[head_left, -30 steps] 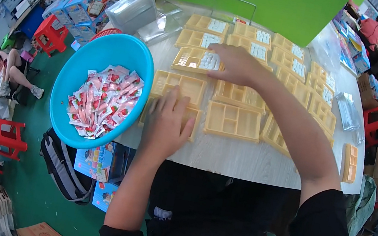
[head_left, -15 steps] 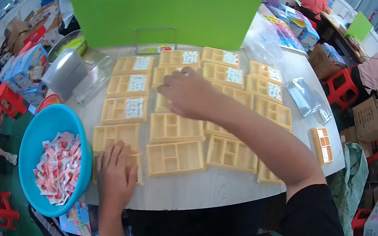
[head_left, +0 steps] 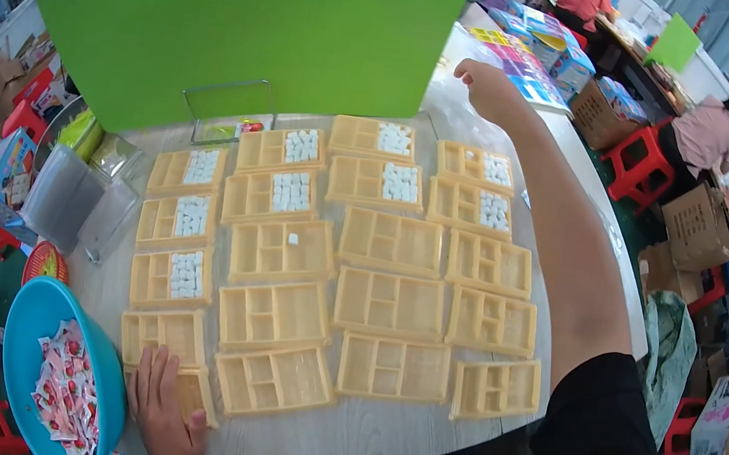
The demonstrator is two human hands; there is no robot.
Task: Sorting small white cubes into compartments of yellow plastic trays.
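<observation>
Rows of pale yellow compartment trays (head_left: 396,243) cover the table; several toward the back hold small white pieces (head_left: 394,138) in their right-hand section. One tray in the middle (head_left: 280,261) has a single white piece (head_left: 293,239) in it. My left hand (head_left: 165,407) rests with fingers stretched over the nearest left tray (head_left: 197,393), beside the blue basin (head_left: 19,352). Far across the table, my right hand (head_left: 488,91) is beside the green panel's right edge, over clear plastic film. Its fingers are curled together; what they hold, if anything, is hidden.
Small pink-and-white packets (head_left: 68,390) fill part of the basin. A tall green panel (head_left: 246,12) stands behind the trays, with a wire stand (head_left: 230,97) before it. Clear plastic boxes (head_left: 73,191) are at the left. Other people sit on red stools (head_left: 634,163) at the far right.
My right hand has moved from over the middle trays to the far right, beyond the panel's edge. A lone white piece now shows in a middle tray. The view has shifted; my left hand stays put.
</observation>
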